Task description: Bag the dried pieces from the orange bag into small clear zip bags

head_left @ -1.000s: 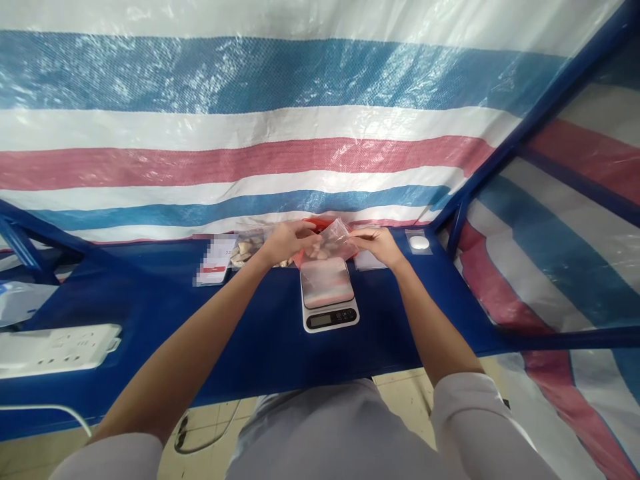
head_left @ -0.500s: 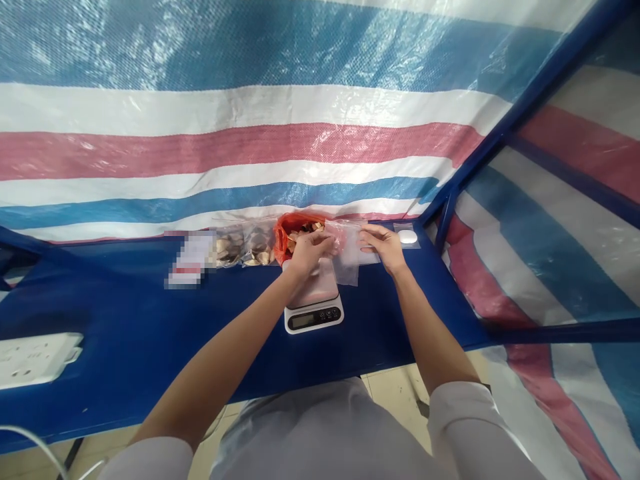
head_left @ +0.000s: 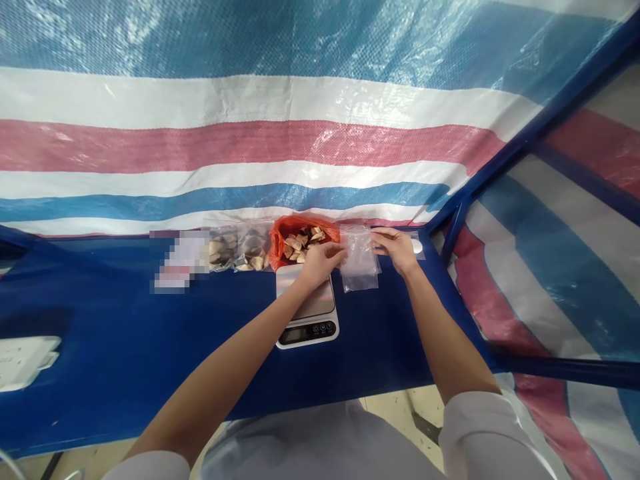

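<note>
- Evidently, the work in hand is handling a clear bag (head_left: 361,263), which appears flat and without contents; it hangs between the two hands, just right of the kitchen scale (head_left: 311,305).
- The left hand (head_left: 323,262) reaches across the scale's plate, with thumb and fingers brought together on the bag's left edge; whether the wrist touches the plate, I cannot tell.
- The right hand (head_left: 396,248) has its fingers pinched on the bag's upper right edge.
- Whether the bag's mouth is parted is too small to tell; I judge this to be the step of getting hold of the bag and spreading it.
- From this hold, the next move calls for a light grip on both edges, easing the thin film apart without creasing it.
- Behind the scale, a red bag (head_left: 277,249) gapes open, with pale, woody chunks (head_left: 300,244) inside.
- Left of it on the tabletop (head_left: 125,340) are two filled bags (head_left: 254,257), side by side and holding similar chunks.
- The scale's display (head_left: 297,335) looks dark, and no reading can be made out.
</note>
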`<state>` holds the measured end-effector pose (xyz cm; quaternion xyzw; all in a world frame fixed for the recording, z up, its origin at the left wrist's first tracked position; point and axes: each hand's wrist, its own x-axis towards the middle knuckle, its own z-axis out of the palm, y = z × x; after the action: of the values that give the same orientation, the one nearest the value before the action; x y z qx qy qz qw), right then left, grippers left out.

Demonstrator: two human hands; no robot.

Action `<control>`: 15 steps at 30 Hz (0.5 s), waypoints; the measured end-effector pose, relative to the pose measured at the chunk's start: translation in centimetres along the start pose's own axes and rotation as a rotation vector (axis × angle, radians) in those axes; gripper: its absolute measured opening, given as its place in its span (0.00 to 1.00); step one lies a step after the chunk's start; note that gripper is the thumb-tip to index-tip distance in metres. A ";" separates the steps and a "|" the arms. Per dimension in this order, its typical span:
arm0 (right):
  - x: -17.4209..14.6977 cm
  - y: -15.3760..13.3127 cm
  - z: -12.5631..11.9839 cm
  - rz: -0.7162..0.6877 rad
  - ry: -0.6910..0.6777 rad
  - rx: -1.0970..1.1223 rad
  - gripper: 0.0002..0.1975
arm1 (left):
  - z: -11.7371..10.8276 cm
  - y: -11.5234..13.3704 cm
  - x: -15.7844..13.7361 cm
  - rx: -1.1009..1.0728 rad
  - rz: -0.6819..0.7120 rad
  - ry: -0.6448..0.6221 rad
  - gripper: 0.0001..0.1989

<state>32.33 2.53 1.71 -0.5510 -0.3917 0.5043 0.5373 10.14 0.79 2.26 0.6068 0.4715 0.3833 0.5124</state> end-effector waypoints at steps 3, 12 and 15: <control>1.1 -0.1 -0.9 0.000 0.048 0.003 0.24 | -0.3 0.3 -0.3 0.316 0.209 0.074 0.10; 3.5 0.8 -1.7 -0.010 0.130 -0.156 0.16 | 2.8 0.2 -1.0 1.073 0.719 -0.236 0.10; 3.8 1.2 -1.2 -0.034 0.149 -0.227 0.15 | 3.5 -0.1 -1.0 1.196 0.720 -0.329 0.10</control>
<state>34.12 5.85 -0.04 -0.6374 -0.4146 0.4051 0.5076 13.19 -1.09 1.57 0.9515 0.2880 0.1078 -0.0018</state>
